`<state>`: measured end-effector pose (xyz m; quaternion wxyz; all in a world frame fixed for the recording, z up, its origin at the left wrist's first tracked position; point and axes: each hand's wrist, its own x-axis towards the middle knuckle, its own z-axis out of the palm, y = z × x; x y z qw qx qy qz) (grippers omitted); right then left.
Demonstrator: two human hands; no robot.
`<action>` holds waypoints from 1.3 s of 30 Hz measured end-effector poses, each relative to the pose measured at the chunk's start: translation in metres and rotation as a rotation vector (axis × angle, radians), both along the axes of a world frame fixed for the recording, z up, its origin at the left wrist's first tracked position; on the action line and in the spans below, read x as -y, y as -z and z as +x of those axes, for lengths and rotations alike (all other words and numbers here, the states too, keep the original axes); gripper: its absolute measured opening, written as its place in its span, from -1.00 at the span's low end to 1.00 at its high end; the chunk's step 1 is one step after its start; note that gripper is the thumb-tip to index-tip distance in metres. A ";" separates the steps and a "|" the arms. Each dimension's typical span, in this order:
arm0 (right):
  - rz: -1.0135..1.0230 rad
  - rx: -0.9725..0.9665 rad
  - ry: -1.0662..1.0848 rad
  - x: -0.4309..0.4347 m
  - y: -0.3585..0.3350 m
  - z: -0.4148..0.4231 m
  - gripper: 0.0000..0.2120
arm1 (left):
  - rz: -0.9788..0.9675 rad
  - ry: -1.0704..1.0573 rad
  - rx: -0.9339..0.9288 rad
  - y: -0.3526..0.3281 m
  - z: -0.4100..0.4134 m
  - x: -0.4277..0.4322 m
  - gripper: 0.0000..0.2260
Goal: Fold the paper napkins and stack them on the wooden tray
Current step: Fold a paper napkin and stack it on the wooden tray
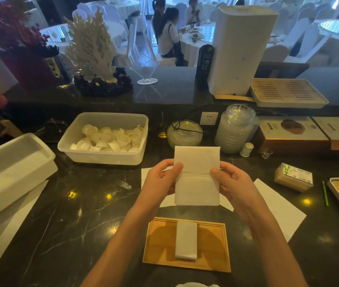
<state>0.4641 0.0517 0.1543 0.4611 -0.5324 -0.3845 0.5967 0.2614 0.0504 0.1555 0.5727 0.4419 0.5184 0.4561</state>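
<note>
both hands (199, 179) holding napkin (197, 185), folded napkin (186, 240) on tray (160, 245)

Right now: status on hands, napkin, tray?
Left hand and right hand pinching napkin mid-fold, above counter. Folded napkins on wooden tray. Nothing obstructing.

A dark marble tabletop (77, 214) veined in white is seen in front, with small lamp reflections caught on its polish. It is backed by a raised dark ledge (174, 88), in whose face a white wall socket (208, 118) is set. Beyond, a dining hall is filled with round tables (197, 41) and white-covered chairs (299, 36), washed in cool bluish light.
</note>
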 end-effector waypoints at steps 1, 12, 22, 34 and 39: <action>-0.006 0.003 0.008 0.000 0.000 -0.001 -0.87 | 0.003 -0.013 -0.006 0.000 0.000 0.000 -0.83; 0.000 0.038 0.009 0.004 0.000 0.002 -0.84 | -0.052 -0.008 0.004 0.004 -0.002 0.001 -0.86; 0.007 0.040 -0.034 0.003 -0.002 0.000 -0.74 | -0.056 -0.037 0.030 0.005 -0.003 -0.001 -0.86; 0.024 0.070 -0.035 0.002 0.000 0.000 -0.74 | -0.021 -0.078 0.041 0.012 -0.006 -0.003 -0.85; 0.025 0.098 -0.031 0.002 0.002 -0.002 -0.76 | -0.031 -0.029 -0.003 0.010 -0.010 -0.008 -0.77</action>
